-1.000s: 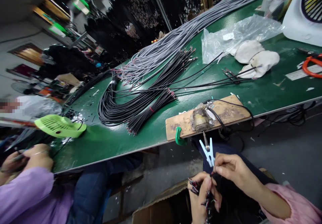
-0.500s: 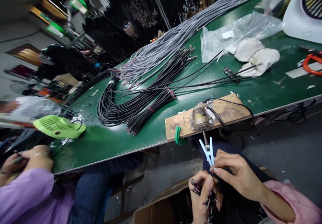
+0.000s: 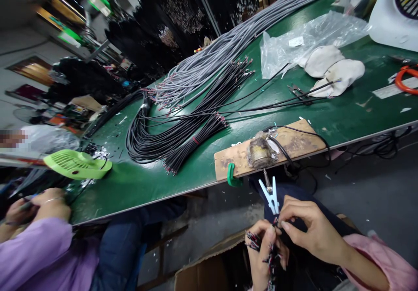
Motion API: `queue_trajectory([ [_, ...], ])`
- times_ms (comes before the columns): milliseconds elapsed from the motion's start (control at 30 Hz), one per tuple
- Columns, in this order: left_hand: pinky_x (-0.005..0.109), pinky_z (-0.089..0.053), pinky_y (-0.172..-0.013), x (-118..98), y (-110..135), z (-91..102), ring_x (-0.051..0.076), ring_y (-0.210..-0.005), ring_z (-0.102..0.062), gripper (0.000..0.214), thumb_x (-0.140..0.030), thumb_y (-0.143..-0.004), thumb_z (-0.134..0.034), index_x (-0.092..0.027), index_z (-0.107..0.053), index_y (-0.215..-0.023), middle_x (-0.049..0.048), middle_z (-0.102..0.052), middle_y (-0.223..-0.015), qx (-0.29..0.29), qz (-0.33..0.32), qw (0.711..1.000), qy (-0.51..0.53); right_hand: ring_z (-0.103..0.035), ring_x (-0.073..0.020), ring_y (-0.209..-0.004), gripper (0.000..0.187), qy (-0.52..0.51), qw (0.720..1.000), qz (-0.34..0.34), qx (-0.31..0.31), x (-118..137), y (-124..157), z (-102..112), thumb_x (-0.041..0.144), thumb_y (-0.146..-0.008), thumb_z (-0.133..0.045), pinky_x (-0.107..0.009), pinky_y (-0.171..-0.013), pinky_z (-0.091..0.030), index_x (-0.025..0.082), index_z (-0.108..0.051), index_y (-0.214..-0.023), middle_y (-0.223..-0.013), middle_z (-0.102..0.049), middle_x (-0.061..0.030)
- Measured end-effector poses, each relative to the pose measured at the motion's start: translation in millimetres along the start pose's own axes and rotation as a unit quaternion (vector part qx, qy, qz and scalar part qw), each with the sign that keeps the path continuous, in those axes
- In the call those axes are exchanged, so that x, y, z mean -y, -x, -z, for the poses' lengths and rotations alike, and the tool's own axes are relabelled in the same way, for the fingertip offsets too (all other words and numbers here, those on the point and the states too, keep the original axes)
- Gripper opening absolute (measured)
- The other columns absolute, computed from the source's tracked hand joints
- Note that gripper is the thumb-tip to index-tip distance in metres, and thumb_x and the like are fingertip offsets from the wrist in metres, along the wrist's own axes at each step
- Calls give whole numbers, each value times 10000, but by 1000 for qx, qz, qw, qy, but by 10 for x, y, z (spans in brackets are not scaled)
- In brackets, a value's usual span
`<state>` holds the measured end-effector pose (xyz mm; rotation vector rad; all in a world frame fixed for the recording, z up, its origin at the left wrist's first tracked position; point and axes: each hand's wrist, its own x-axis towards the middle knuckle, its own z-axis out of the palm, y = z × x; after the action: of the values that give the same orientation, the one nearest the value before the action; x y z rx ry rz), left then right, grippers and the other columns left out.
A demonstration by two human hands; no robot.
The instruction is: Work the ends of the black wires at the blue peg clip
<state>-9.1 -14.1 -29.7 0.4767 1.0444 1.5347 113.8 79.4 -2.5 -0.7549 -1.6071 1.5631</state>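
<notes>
My left hand (image 3: 263,254) is closed around a bundle of thin black cables (image 3: 271,267) whose stripped ends show red, white and black wires. Beside it, my right hand (image 3: 305,223) has thumb and forefinger pinched at a wire end (image 3: 276,220) above the left thumb; the exact contact is small. Just over the fingertips, a light blue clothespin (image 3: 270,197) is fixed to the metal shaft (image 3: 267,178) of a small motor (image 3: 260,152). The motor is taped to a wooden board (image 3: 228,160) at the table's edge.
A green clamp (image 3: 232,175) grips the board. On the green table (image 3: 140,186) lie black cables (image 3: 183,138), grey cables (image 3: 222,55), a plastic bag (image 3: 313,34), white gloves (image 3: 339,75) and cutters (image 3: 298,95). A co-worker in a purple sleeve (image 3: 39,247) sits left. A cardboard box (image 3: 202,271) stands below.
My right fingers have shifted slightly to the right and down, away from the clothespin, and the reddish wire end shows more. My left hand keeps its hold on the bundle.
</notes>
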Motion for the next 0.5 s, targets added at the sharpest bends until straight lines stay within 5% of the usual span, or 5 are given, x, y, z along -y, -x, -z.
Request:
queue_trajectory([
  [167, 132, -321, -327, -13, -7, 3, 8, -271, -255, 243, -306, -902, -611, -184, -602, -693, -81, -412, -433, -4, 13, 999, 32, -573, -180, -778, 101, -62, 998, -30, 11, -53, 6, 5, 154, -806, -671, -299, -733, -446, 173, -712, -896, -830, -654, -50],
  [300, 133, -319, -322, -21, 1, -39, 17, -262, -271, 268, -322, -904, -609, -185, -555, -681, -94, -380, -387, 10, 14, 1000, 3, -566, -174, -718, 79, -112, 993, -45, 0, -62, -9, -42, 217, -817, -714, -286, -665, -446, 159, -707, -763, -739, -639, -42],
  [500, 136, -343, -325, -125, -13, -111, 17, -295, -350, 264, -336, -883, -641, -175, -592, -680, -59, -496, -490, -8, 30, 999, -23, -525, -167, -734, 154, -63, 995, 61, -36, -25, -24, -63, 173, -895, -616, -298, -693, -392, 164, -657, -746, -708, -591, -32],
])
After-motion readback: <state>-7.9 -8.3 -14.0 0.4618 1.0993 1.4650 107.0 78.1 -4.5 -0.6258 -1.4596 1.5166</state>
